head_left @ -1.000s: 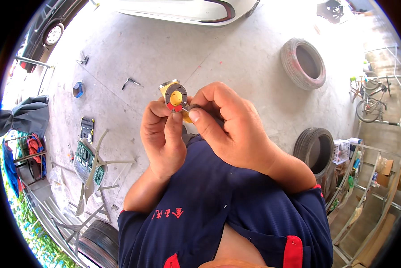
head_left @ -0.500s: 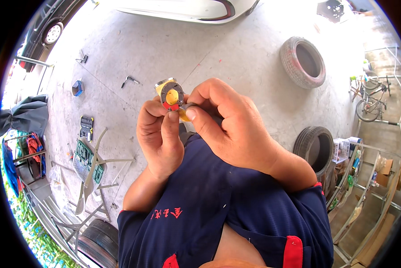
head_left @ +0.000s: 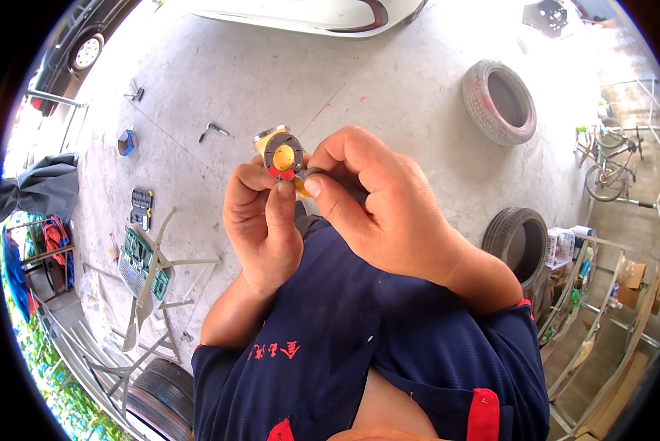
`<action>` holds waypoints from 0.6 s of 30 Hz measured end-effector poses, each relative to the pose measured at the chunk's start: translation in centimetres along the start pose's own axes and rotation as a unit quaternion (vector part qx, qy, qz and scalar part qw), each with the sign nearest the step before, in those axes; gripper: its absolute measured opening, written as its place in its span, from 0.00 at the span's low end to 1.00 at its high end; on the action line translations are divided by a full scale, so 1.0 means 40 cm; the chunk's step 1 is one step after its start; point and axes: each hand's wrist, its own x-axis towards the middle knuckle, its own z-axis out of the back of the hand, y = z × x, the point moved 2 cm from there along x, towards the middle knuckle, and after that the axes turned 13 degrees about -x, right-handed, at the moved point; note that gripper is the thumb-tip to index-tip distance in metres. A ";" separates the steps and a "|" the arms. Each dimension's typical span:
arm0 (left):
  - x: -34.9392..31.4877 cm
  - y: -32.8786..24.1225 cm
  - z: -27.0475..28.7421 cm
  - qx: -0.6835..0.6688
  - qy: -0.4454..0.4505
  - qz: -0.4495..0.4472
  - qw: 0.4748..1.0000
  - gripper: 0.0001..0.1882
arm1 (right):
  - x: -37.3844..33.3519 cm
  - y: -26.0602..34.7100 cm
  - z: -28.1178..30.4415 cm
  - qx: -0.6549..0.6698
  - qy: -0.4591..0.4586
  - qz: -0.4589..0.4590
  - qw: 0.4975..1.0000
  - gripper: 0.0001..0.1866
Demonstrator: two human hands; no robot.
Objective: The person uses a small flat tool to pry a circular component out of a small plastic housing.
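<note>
Held up before my chest is a small yellow tool [head_left: 283, 157] with a silver rim at its top, a dark grey ring round a yellow middle, and a red patch low on the ring. What kind of tool it is, I cannot make out. My left hand [head_left: 265, 220] grips it from the left, thumb pressed against its lower edge. From the other side, my right hand [head_left: 377, 198] pinches the tool's lower right part, where a dark bit and a yellow bit show by the thumb. My fingers hide the rest of that part.
On the concrete floor lie a tyre [head_left: 471, 110], a black pen-like tool [head_left: 213, 131] and a blue box [head_left: 127, 143]. Another tyre [head_left: 491, 239] is at right. A green tool case [head_left: 133, 259] rests on a chair at left. A white car [head_left: 293, 18] stands ahead; shelving [head_left: 587, 316] lines the right.
Hardly anything differs. The tool and both hands have shifted very slightly; both hands keep the same grip on it.
</note>
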 end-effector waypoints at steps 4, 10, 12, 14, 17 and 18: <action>0.000 0.002 0.005 0.020 0.002 -0.007 1.000 0.02 | -0.001 -0.003 -0.012 -0.015 -0.018 0.002 1.000 0.07; 0.002 0.011 0.000 0.043 -0.007 -0.030 0.999 0.03 | -0.007 0.007 -0.040 -0.304 -0.129 0.214 0.919 0.09; -0.004 0.013 0.011 0.057 -0.014 -0.027 0.998 0.04 | -0.008 -0.006 -0.038 -0.305 -0.124 0.226 0.917 0.10; 0.002 0.020 0.019 0.079 -0.014 -0.045 0.996 0.04 | -0.004 -0.009 -0.029 -0.260 -0.136 0.240 0.925 0.08; 0.005 0.015 0.015 0.080 -0.013 -0.065 0.995 0.03 | -0.003 -0.003 -0.020 -0.103 -0.089 0.090 0.987 0.05; 0.004 0.012 0.014 0.081 -0.015 -0.065 0.994 0.03 | 0.000 -0.011 -0.021 -0.077 -0.072 0.063 0.992 0.03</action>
